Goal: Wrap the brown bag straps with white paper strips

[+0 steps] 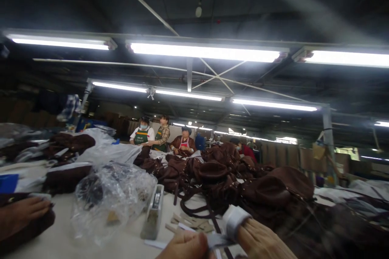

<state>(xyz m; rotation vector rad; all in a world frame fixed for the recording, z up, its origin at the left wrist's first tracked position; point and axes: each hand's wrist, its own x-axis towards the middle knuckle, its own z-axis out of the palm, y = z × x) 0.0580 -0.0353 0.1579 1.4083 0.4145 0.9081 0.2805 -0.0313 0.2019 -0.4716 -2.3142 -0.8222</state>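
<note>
At the bottom middle, my left hand (pixel 185 246) is closed, with thumb and fingers pinching the end of a pale strip (pixel 219 241). My right hand (pixel 263 239) comes in from the lower right. A loop of the same whitish strip (pixel 236 219) wraps around its fingers, hiding the tips. Just beyond my hands lie several loose beige and white strips (pixel 194 223) and a dark strap (pixel 214 219). Left of these a long, narrow metal-and-plastic case (pixel 153 212) lies on the pale table (pixel 65 226).
Dark brown leather bags (pixel 219 170) pile up across the table. Crumpled clear plastic (pixel 112 194) lies left of centre. At the left edge another person's hand (pixel 26 212) rests on a brown item. Several co-workers (pixel 161 135) are behind the pile. Tube lights (pixel 206 52) hang overhead.
</note>
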